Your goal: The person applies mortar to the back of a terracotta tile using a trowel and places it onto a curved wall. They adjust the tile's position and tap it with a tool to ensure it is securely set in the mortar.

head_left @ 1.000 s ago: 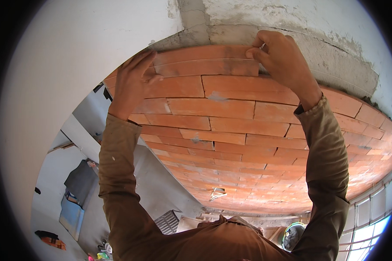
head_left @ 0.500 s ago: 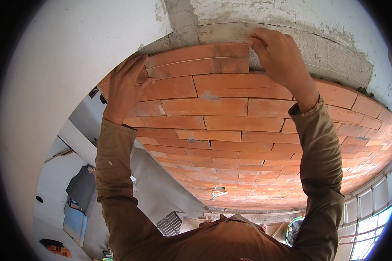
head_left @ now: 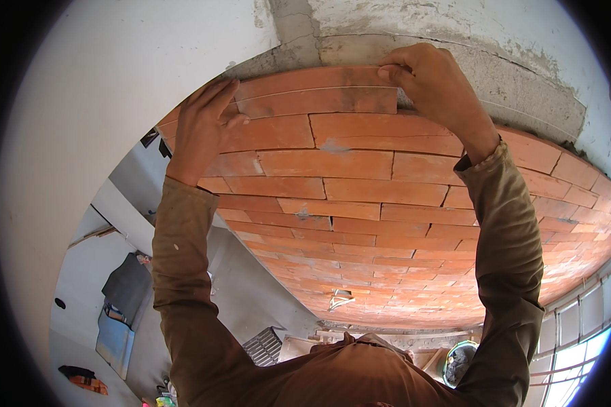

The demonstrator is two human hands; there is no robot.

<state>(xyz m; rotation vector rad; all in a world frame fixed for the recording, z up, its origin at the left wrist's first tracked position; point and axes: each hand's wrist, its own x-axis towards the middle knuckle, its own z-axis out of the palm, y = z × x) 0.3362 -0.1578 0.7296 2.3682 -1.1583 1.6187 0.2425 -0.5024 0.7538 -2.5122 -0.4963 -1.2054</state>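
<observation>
An orange clay brick (head_left: pixel 305 100) lies in the top course of a brick wall (head_left: pixel 353 165), its right end standing free. A thin pale string (head_left: pixel 299 89) runs level across its face. At the brick's left end, my left hand (head_left: pixel 207 122) lies with fingers stretched over the joint and the thumb apart. My right hand (head_left: pixel 428 78) is closed at the top right corner, thumb over the face and fingertips at the upper edge; the curled fingers are partly hidden behind the hand.
Rough grey concrete (head_left: pixel 523 85) lies above and behind the wall. A smooth white wall (head_left: pixel 81 102) curves along the left. Low on the right stands a bucket (head_left: pixel 460 363) with grey contents, near a barred window (head_left: pixel 580 359). A dark grate (head_left: pixel 263 346) rests on the floor.
My right fingers have shifted slightly left, from beside the brick's end onto its top corner. My left hand keeps its place on the brick. The view has shifted a little.
</observation>
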